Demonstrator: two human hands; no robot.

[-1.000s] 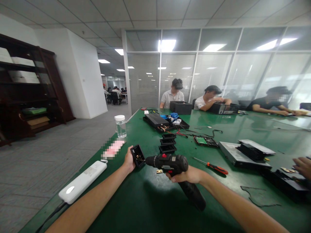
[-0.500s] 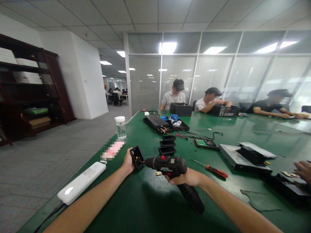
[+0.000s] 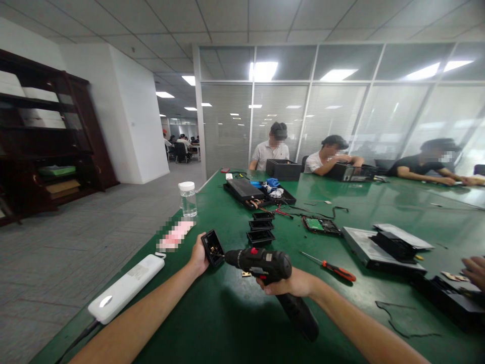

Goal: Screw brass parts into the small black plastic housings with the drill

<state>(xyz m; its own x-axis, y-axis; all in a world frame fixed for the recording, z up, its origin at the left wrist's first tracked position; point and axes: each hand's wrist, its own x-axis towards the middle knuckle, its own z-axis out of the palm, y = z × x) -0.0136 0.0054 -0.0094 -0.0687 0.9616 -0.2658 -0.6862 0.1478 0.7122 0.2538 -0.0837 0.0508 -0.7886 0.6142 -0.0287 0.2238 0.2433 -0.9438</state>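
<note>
My left hand grips a small black rectangular housing by its left side, tilted so its hollow inside faces right. Small brass-coloured parts show inside it. Wrapped around a black cordless drill with red accents is my right hand. The drill points left, and its tip is at the housing's opening; whether it touches a screw in there is too small to tell. A small brass-coloured piece lies on the table under the drill. Several similar black housings stand in a row just beyond it.
On the green table lie a white power strip, a clear bottle, an orange-handled screwdriver, a circuit board and metal casings. Another person's hand is at the right edge. Several people sit across the table.
The view has shifted very slightly. Both hands keep their hold, and the drill and housing stay almost where they were, with the drill tip still at the housing.
</note>
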